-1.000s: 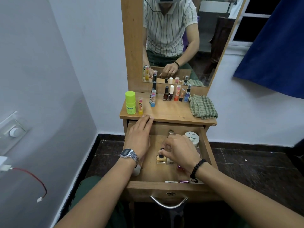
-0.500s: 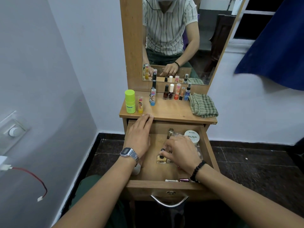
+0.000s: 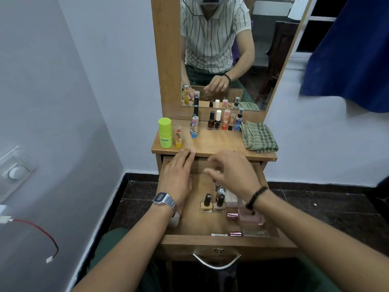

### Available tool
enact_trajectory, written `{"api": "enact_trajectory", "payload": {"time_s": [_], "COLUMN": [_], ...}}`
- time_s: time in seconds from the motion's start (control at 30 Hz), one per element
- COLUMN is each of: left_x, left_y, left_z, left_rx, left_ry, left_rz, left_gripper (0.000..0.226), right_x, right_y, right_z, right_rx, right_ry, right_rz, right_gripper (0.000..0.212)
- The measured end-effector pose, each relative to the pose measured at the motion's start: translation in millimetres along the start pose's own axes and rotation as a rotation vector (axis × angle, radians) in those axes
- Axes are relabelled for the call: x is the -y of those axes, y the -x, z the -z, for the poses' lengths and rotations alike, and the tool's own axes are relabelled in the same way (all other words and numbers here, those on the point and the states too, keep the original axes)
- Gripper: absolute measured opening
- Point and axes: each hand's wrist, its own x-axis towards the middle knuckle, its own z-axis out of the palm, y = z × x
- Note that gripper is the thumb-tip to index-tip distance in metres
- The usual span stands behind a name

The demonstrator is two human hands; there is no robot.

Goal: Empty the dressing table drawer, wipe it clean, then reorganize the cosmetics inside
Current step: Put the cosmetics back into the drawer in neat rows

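The wooden drawer (image 3: pixel 221 242) stands pulled out under the dressing table top (image 3: pixel 212 145). Two nail polish bottles (image 3: pixel 207 204) stand side by side in its middle. To their right lie pinkish clear bottles (image 3: pixel 251 218) with metallic pink caps, and a small white tube (image 3: pixel 219 234) lies by the front wall. My left hand (image 3: pixel 177 175) lies flat over the drawer's left side, fingertips on the table top's edge. My right hand (image 3: pixel 233 174) hovers blurred above the drawer's back, fingers loosely spread, holding nothing that I can see.
On the table top stand a lime-green stick (image 3: pixel 165 132), two small tubes, a row of nail polish and spray bottles (image 3: pixel 224 122) by the mirror (image 3: pixel 221 51), and a folded green checked cloth (image 3: pixel 259 137). Walls close in left and right. A blue curtain (image 3: pixel 349 51) hangs right.
My right hand has lifted off the nail polish bottles and moved up toward the drawer's back, uncovering both bottles. My left hand has stayed in place.
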Motion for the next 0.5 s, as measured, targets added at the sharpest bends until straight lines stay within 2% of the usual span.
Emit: {"api": "enact_trajectory", "payload": {"time_s": [0.07, 0.23, 0.5], "left_x": [0, 0, 0], "left_y": [0, 1, 1], "left_z": [0, 0, -1], "left_rx": [-0.001, 0.002, -0.007], "left_ry": [0.001, 0.0, 0.012], "left_rz": [0.004, 0.0, -0.006], "left_gripper": [0.078, 0.079, 0.078], "right_x": [-5, -12, 0], "right_y": [-28, -105, -181], "right_z": [13, 34, 33], "right_rx": [-0.043, -0.074, 0.075], "right_ry": [-0.014, -0.013, 0.165], "right_rz": [-0.016, -0.018, 0.037], "right_gripper": [0.028, 0.033, 0.057]}}
